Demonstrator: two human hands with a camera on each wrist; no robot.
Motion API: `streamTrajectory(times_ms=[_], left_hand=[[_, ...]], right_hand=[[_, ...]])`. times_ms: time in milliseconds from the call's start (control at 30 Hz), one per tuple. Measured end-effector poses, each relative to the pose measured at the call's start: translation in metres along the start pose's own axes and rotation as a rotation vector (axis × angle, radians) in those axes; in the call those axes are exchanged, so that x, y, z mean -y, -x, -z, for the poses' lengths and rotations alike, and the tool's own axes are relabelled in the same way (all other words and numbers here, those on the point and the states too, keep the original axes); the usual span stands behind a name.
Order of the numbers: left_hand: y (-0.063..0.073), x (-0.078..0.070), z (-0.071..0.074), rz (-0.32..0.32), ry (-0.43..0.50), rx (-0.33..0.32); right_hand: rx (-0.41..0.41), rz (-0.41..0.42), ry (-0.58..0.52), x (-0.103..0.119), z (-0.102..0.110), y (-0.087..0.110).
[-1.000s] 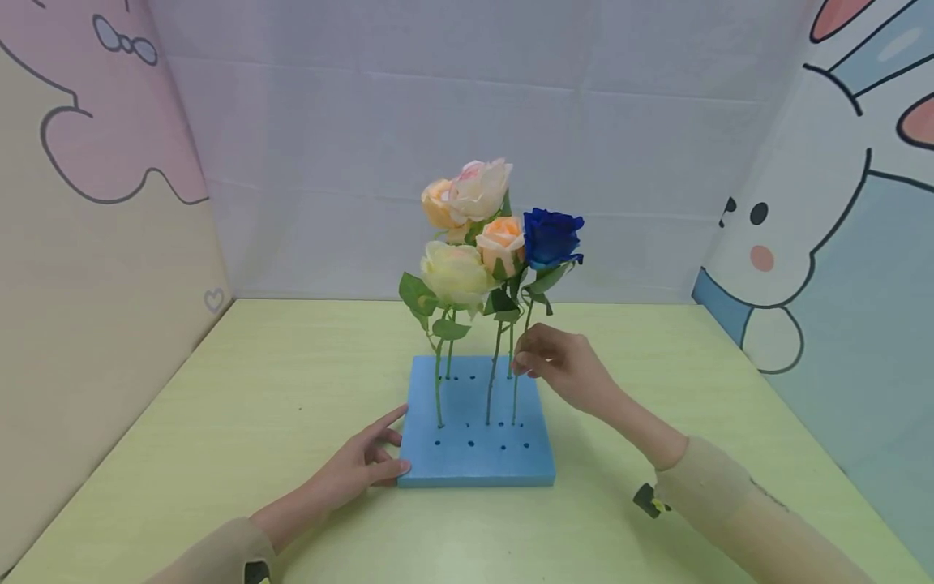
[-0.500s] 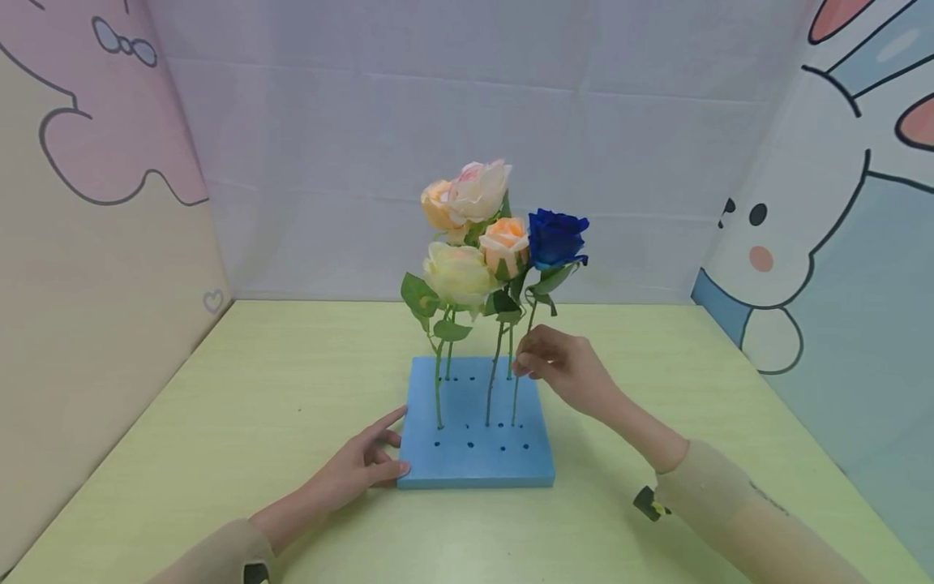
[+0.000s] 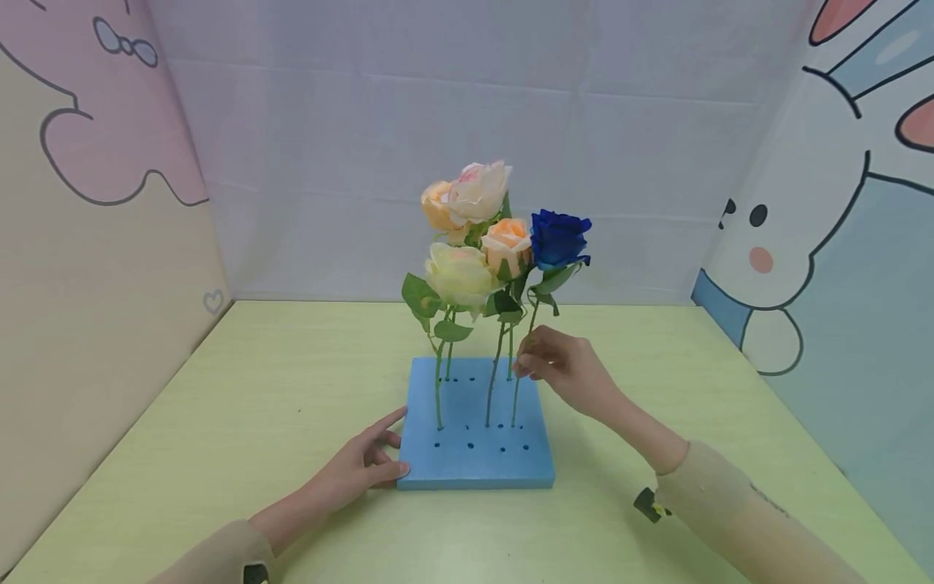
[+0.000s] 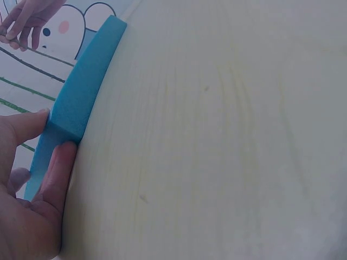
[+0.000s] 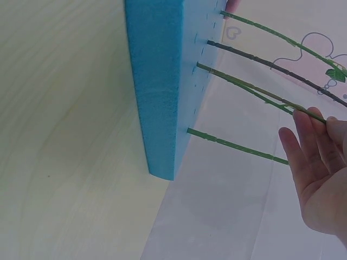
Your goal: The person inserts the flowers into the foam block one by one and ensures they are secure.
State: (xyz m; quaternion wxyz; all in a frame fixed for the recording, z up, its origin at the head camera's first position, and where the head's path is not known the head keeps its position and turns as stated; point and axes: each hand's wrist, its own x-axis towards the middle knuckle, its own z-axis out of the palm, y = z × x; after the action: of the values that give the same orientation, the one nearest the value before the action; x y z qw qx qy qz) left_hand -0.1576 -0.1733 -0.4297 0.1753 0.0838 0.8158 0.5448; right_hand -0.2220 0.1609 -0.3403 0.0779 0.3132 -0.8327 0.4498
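My right hand [image 3: 562,365] pinches the green stem of a blue rose [image 3: 559,240] between thumb and fingers. That stem's foot stands in a hole of the blue board [image 3: 467,474], toward the right side. Straight fingers of my left hand [image 3: 368,458] press on the board's left edge, the thumb right at its near corner. Next to the blue rose a peach rose [image 3: 506,245] stands in the board. A pale yellow flower [image 3: 460,276] rises at the left, with a pink-white flower [image 3: 477,191] and an orange-yellow one [image 3: 438,205] behind.
Several dark holes dot the board around the stems. It lies flat on a pale yellow-green table [image 3: 255,389]. A white cloth wall [image 3: 328,178] closes off the back, and cartoon-printed panels stand left and right.
The blue rose's head has shifted slightly to the right, its stem still between my right fingers. The peach and pale yellow flowers have swayed a little right. My left hand stays put.
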Motion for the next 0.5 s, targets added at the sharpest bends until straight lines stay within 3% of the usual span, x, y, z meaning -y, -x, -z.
streamTrajectory(times_ms=[500], left_hand=[[-0.0007,0.0005,0.0005,0.012,-0.03,-0.015]], right_hand=[[0.002,-0.012,-0.008,0.0003,-0.0007,0.0001]])
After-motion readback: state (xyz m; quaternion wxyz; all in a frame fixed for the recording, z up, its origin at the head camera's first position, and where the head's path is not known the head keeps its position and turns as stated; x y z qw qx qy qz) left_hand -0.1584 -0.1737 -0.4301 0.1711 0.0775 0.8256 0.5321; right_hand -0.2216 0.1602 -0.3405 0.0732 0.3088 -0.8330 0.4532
